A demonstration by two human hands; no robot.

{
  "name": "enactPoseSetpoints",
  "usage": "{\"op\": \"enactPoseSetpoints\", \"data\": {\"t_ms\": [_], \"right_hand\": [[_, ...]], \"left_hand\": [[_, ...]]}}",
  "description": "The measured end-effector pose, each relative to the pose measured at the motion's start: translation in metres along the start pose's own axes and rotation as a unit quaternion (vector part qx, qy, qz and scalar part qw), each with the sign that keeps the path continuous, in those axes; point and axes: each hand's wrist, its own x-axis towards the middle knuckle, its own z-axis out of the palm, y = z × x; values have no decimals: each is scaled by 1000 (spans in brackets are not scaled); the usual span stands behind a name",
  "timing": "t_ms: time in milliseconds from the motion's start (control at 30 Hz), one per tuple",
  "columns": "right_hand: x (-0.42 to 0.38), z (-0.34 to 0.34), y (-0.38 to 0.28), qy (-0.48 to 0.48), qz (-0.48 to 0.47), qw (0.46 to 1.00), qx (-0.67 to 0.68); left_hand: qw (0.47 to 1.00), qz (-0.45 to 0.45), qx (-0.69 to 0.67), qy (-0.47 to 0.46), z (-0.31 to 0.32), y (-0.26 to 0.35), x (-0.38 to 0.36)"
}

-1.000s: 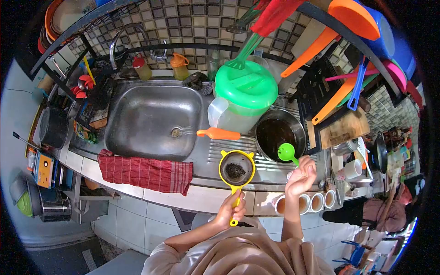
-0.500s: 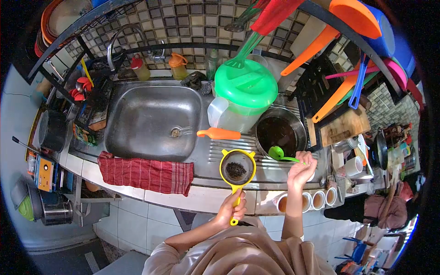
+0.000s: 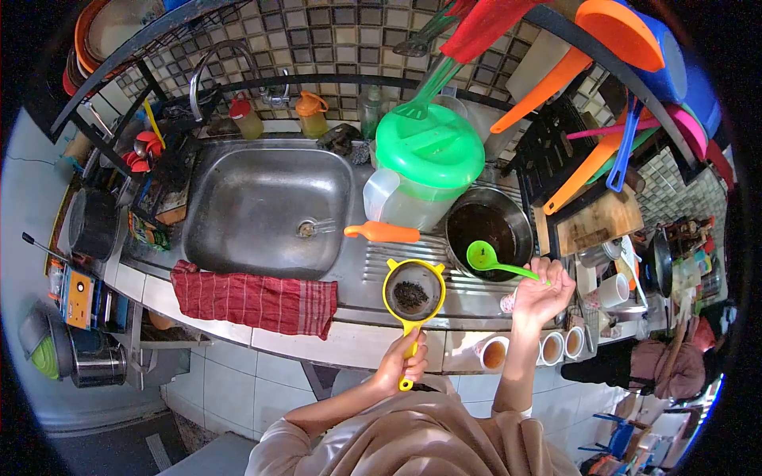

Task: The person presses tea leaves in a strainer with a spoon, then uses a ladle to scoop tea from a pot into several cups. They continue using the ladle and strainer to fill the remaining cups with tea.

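My left hand (image 3: 402, 362) is closed around the handle of a yellow strainer (image 3: 409, 324), with dark wet tea leaves (image 3: 411, 295) in its mesh. The strainer is held level over the front of the ribbed drainboard. In my right hand (image 3: 544, 293) is the handle of a green ladle (image 3: 508, 267). The ladle's bowl is above a steel pot (image 3: 527, 230) of dark brown liquid, with a few dark specks in it. Below my right wrist stand paper cups (image 3: 494, 354) of brown drink, partly hidden by my forearm. Another patterned cup (image 3: 508, 301) shows beside my right hand.
A steel sink (image 3: 270, 206) lies to the left, with a red checked cloth (image 3: 254, 303) over its front edge. Behind the pot stands a green-lidded pitcher (image 3: 429, 147), with an orange-handled tool (image 3: 382, 232) before it. Orange utensils (image 3: 548, 87) hang overhead at right. Farther right is a person (image 3: 659, 369).
My right hand has shifted right and slightly up, and the ladle's bowl has risen and shows larger over the pot. The strainer in my left hand has stayed nearly still.
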Motion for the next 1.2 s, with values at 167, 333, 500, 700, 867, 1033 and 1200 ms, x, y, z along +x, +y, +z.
{"op": "enactPoseSetpoints", "data": {"t_ms": [167,333,500,700,867,1033,1200], "right_hand": [[-12,36,-10,-36,33,998,39],[-30,56,-4,-78,90,990,75],[-52,60,14,-102,109,987,62],[-71,57,26,-197,89,976,-21],[-78,55,26,-276,38,958,-62],[-81,60,16,-366,-41,918,-150],[-83,54,8,-486,-105,839,-221]], "left_hand": [[1000,2,-2,-5,-1,-1,1],[1000,-1,-4,1,1,0,-1],[1000,-4,-13,-5,1,1,-1],[1000,0,-25,-5,8,3,-3],[1000,26,-11,-3,18,3,-6],[999,22,-24,-23,20,4,-6],[999,26,-25,-27,27,6,-10]]}}
